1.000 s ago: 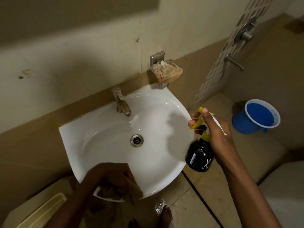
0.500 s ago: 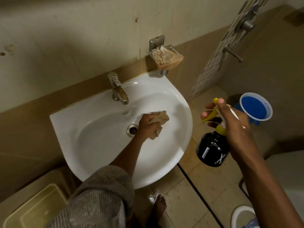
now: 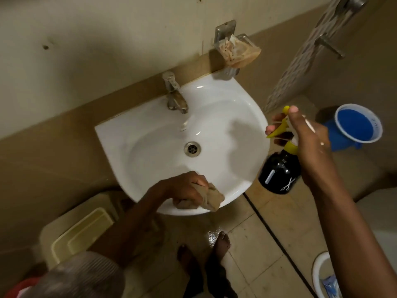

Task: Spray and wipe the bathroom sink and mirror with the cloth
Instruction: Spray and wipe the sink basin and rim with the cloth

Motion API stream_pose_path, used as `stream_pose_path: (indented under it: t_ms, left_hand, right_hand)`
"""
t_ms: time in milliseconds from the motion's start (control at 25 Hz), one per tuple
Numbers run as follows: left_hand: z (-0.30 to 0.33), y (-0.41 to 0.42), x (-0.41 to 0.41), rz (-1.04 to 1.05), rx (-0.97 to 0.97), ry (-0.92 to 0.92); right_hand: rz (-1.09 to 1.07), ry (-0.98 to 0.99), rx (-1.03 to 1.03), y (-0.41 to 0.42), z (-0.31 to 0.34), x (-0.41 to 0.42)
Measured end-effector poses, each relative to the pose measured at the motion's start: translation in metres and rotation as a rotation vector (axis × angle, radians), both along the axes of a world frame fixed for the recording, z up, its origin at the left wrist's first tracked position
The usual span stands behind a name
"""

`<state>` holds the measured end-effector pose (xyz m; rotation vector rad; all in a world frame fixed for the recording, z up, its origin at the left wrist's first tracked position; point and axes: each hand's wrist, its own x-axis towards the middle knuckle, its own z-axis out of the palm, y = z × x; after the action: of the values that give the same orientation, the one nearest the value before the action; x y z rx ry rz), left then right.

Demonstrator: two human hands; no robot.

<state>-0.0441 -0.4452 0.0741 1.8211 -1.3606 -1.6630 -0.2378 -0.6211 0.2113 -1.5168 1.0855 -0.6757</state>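
A white wall-mounted sink point(image 3: 247, 108) fills the middle of the view, with a metal tap point(image 3: 174, 93) at its back and a drain point(image 3: 192, 149) in the bowl. My left hand point(image 3: 182, 188) grips a crumpled beige cloth point(image 3: 211, 198) and presses it on the sink's front rim. My right hand point(image 3: 309, 143) holds a black spray bottle point(image 3: 279, 173) with a yellow trigger just off the sink's right edge, nozzle towards the bowl. No mirror is in view.
A soap dish point(image 3: 238, 50) hangs on the wall above the sink's back right. A blue mug point(image 3: 356, 125) stands on the floor at right, a white bucket point(image 3: 320, 274) at bottom right, a cream plastic lid point(image 3: 79, 231) at lower left. My bare feet point(image 3: 221, 246) stand below the sink.
My left hand has dragged the cloth from beside the drain down to the sink's front rim. The right hand with the bottle has stayed beside the right edge.
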Motion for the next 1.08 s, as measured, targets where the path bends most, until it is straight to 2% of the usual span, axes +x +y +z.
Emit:
stream_pose_path:
  t_ms: [80, 240, 360, 440, 480, 520, 640, 720, 760, 840, 920, 1000, 1080]
  left_hand:
    - [0.012, 0.026, 0.015, -0.061, 0.055, -0.082]
    - [0.027, 0.072, 0.039, -0.016, 0.048, -0.221]
    - [0.041, 0.097, 0.068, -0.044, 0.041, -0.465]
    - [0.06, 0.101, 0.084, 0.009, 0.095, -0.641]
    - [0.068, 0.099, 0.088, 0.108, 0.118, -0.642]
    - [0.075, 0.093, 0.085, 0.253, 0.078, -0.563]
    - [0.08, 0.062, 0.043, 0.779, -0.219, -0.069]
    - [0.065, 0.026, -0.001, 0.912, -0.319, 0.224]
    - [0.055, 0.005, -0.022, 0.934, -0.316, 0.291]
    - [0.042, -0.041, -0.059, 0.968, -0.241, 0.308]
    - [0.033, -0.081, -0.084, 0.912, -0.237, 0.269]
    - [0.027, -0.111, -0.098, 0.77, -0.29, 0.197]
    - [0.024, -0.124, -0.098, 0.591, -0.295, 0.041]
  right_hand:
    - [0.035, -0.022, 0.004, 0.009, 0.004, 0.01]
    - [0.087, -0.056, 0.008, 0.029, 0.014, 0.024]
    - [0.096, -0.055, -0.01, 0.035, 0.026, 0.02]
    - [0.066, -0.047, -0.038, 0.03, 0.034, 0.008]
    - [0.035, -0.042, -0.053, 0.026, 0.038, 0.0]
    - [-0.004, -0.043, -0.067, 0.022, 0.044, -0.01]
    - [-0.111, -0.067, -0.076, 0.01, 0.053, -0.039]
    - [-0.154, -0.067, -0.075, 0.006, 0.053, -0.055]
    - [-0.16, -0.059, -0.076, 0.006, 0.052, -0.064]
    - [-0.161, -0.038, -0.079, 0.007, 0.049, -0.078]
    - [-0.174, -0.015, -0.086, 0.009, 0.045, -0.093]
    - [-0.192, -0.013, -0.085, 0.009, 0.039, -0.109]
    - [-0.209, -0.011, -0.086, 0.01, 0.034, -0.121]
